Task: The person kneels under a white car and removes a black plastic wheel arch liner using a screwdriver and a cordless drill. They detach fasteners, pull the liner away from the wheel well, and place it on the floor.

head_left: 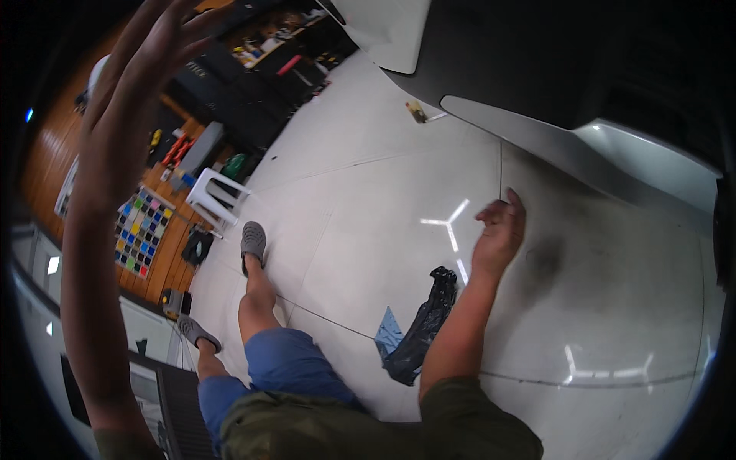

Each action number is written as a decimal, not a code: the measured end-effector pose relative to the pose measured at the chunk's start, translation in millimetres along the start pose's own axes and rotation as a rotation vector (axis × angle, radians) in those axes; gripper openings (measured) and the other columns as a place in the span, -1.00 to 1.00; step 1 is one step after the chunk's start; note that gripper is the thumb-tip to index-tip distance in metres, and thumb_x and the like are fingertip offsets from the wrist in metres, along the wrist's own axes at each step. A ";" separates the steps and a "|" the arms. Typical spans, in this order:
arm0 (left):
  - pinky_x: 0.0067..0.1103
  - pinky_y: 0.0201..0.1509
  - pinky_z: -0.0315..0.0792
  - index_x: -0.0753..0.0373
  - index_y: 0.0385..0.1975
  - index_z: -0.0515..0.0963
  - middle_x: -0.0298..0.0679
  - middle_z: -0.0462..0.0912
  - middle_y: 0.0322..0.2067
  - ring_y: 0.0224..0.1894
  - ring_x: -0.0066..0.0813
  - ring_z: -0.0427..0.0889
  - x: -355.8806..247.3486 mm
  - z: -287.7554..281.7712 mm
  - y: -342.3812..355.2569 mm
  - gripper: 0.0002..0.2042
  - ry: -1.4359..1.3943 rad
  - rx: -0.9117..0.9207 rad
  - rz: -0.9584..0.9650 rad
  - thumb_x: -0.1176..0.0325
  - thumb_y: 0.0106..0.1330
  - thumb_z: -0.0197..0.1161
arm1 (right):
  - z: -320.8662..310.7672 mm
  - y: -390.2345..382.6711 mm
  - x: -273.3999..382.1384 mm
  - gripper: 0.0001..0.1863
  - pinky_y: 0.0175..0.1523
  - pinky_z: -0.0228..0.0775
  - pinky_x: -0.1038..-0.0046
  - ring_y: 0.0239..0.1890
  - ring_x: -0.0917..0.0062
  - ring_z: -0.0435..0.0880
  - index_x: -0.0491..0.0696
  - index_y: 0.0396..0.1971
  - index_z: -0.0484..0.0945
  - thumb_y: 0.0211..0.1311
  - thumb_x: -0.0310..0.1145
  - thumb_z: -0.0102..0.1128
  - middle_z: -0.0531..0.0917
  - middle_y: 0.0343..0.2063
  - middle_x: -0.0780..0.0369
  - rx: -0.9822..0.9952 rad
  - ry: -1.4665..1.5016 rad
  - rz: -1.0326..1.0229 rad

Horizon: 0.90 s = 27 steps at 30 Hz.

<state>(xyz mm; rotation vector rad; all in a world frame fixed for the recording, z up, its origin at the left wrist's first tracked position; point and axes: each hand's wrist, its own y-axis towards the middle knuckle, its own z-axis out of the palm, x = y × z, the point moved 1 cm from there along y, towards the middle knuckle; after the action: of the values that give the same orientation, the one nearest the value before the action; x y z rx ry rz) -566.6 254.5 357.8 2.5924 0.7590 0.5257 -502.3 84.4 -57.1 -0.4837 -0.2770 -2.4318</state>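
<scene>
My left hand (123, 100) is raised high at the left edge of the view, fingers stretched out and nothing seen in it. Lower down on the right, my right hand (500, 226) hangs in the air with loosely bent fingers apart and empty. It is nearest a large dark-and-white body panel (521, 54), perhaps of a vehicle, without visible contact. Below that hand, a crumpled black plastic bag (414, 337) lies on the pale glossy floor (345, 207), with a light blue sheet (389, 328) beside it.
A white plastic stool (215, 195) stands at the left near a wooden wall (50, 176), a board of coloured squares (142, 230) and assorted tools. Dark cabinets (245, 92) run along the back. A small yellow-and-dark item (416, 112) lies on the floor beside the panel.
</scene>
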 end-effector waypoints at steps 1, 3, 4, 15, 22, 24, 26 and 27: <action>-0.07 0.38 0.01 0.05 0.39 -0.10 -0.06 -0.01 0.36 0.31 -0.02 0.20 -20.2 18.1 9.9 -0.33 -0.096 0.024 0.034 -0.15 0.36 -0.26 | -23.9 11.2 -0.8 -0.62 -0.31 0.27 0.53 -0.48 0.57 0.40 -0.17 0.02 0.38 0.30 -0.26 -0.10 0.45 -0.49 0.26 -0.097 0.088 0.034; -0.04 0.39 -0.11 0.12 0.38 -0.23 -0.05 -0.18 0.38 0.35 0.02 0.00 -95.3 65.5 33.5 -0.28 -0.331 0.012 -0.205 -0.14 0.36 -0.23 | -73.5 29.7 -9.8 -0.57 -0.28 0.27 0.49 -0.44 0.55 0.40 -0.13 0.05 0.37 0.27 -0.20 -0.04 0.45 -0.43 0.26 -0.234 0.259 0.100; -0.03 0.40 -0.18 0.16 0.38 -0.29 -0.04 -0.26 0.39 0.37 0.04 -0.10 -136.9 85.7 46.7 -0.25 -0.418 -0.002 -0.332 -0.13 0.35 -0.22 | -70.4 31.5 -12.4 -0.56 -0.27 0.27 0.49 -0.43 0.56 0.40 -0.14 0.05 0.36 0.23 -0.22 -0.02 0.45 -0.44 0.27 -0.210 0.351 0.117; -0.19 0.33 0.10 -0.02 0.40 -0.29 -0.08 0.05 0.35 0.27 -0.08 0.29 -167.9 79.4 19.8 -0.25 -0.277 0.147 -0.355 -0.25 0.33 -0.25 | -78.8 72.1 72.2 -0.63 -0.03 0.41 0.49 -0.20 0.50 0.53 -0.18 0.01 0.43 0.19 -0.43 -0.04 0.55 -0.21 0.18 0.047 0.469 0.035; -0.15 0.37 0.00 -0.09 0.40 -0.23 -0.13 0.01 0.37 0.34 -0.05 0.16 -182.2 53.8 64.3 -0.33 -0.150 0.086 -0.203 -0.20 0.37 -0.32 | -36.2 133.4 98.6 -0.69 0.06 0.32 0.45 -0.06 0.35 0.58 -0.18 -0.09 0.52 0.26 -0.35 -0.06 0.63 -0.19 0.05 -0.267 0.449 -0.259; -0.13 0.38 -0.02 -0.09 0.40 -0.21 -0.13 -0.02 0.38 0.34 -0.04 0.15 -181.1 64.6 71.0 -0.33 -0.170 0.118 -0.184 -0.22 0.36 -0.33 | -43.6 151.3 110.4 -0.65 0.09 0.30 0.43 -0.03 0.29 0.57 -0.18 -0.07 0.52 0.28 -0.30 -0.09 0.62 -0.15 0.04 -0.335 0.581 -0.272; -0.09 0.38 -0.06 -0.11 0.40 -0.19 -0.14 -0.06 0.39 0.36 -0.03 0.11 -183.3 95.1 70.6 -0.33 -0.198 0.104 -0.221 -0.25 0.35 -0.34 | -47.8 169.0 106.5 -0.61 0.12 0.28 0.41 0.01 0.24 0.55 -0.18 -0.05 0.51 0.30 -0.25 -0.11 0.61 -0.12 0.02 -0.328 0.637 -0.287; -0.08 0.38 -0.07 -0.12 0.40 -0.18 -0.14 -0.06 0.39 0.36 -0.03 0.10 -178.2 99.5 70.8 -0.32 -0.154 0.151 -0.145 -0.27 0.34 -0.37 | -47.1 177.6 105.9 -0.60 0.13 0.27 0.40 0.03 0.23 0.54 -0.18 -0.04 0.51 0.30 -0.22 -0.12 0.60 -0.10 0.01 -0.290 0.641 -0.321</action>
<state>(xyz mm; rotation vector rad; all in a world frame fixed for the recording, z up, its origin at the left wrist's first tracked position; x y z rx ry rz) -631.0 71.8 262.3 2.6498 0.9575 0.2304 -481.3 -126.1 -43.1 0.2578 0.2974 -2.7996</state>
